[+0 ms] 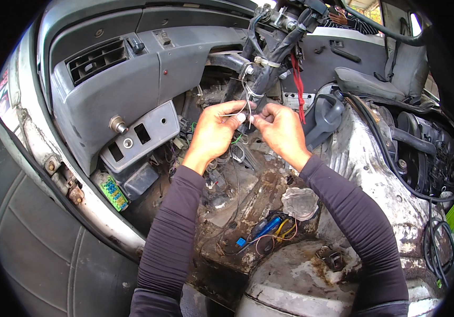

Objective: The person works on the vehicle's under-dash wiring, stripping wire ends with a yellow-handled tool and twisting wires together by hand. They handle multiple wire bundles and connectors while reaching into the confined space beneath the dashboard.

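At the upper centre of the frame, a thin, white, flexible strip (247,95) hangs beside the dark metal steering column (263,76). The bare left hand (217,128) and bare right hand (280,126) each seem to pinch it—thumb against fingertip, close together. A short, firm grip near the strip's ends should give best control; any pull should be even—with the thin green wire (236,139) just below left free.

Dash (185,58) L of strg col (263,79); fuse box (113,193) below dash; tools (268,227) on flr (256,198); seat (359,82) R.
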Tool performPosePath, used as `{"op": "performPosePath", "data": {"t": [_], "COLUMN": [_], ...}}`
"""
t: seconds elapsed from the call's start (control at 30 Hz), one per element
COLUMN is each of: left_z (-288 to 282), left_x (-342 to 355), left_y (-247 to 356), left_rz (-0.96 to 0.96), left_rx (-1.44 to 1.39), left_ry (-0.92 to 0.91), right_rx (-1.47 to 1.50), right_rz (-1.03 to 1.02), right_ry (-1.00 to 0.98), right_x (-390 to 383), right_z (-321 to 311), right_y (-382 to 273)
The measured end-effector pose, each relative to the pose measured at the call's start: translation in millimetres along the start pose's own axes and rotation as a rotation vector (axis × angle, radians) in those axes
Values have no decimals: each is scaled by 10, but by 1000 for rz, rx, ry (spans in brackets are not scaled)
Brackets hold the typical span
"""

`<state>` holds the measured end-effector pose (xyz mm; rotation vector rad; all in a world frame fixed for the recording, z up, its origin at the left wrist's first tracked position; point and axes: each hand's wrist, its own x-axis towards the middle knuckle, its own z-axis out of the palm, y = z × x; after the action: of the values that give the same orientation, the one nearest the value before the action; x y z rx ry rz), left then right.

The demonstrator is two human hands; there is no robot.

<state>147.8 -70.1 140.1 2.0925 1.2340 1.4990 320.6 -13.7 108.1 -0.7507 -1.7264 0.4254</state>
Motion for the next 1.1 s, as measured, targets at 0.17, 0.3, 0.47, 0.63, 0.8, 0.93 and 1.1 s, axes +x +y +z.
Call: {"op": "performPosePath", "data": {"t": [0.17,0.3,0.47,0.63,0.8,0.93,1.1], "left_z": [0,-9,62,164,230,216,153], "left_x": [8,-53,-133,-279,-400,-421,-464], "left_y": [116,117,17,0,44,42,34], "left_rz": [-79,-73,110,274,220,302,283], "left_rx": [134,234,380,504,493,490,447], "left_ry": [75,136,222,289,343,259,192], "right_rx": [131,275,309,374,377,631,412], "right_rz": [-60,-59,-107,-46,-51,89,-17], "right_ry": [-54,-117,-126,-119,-197,-238,-169], "right_x": [-48,-36,-25,-37,-27,-44,-4], "right_z": [28,4,10,16,-15,-16,46], "right_y": [49,72,46,44,34,-22,-69]}}
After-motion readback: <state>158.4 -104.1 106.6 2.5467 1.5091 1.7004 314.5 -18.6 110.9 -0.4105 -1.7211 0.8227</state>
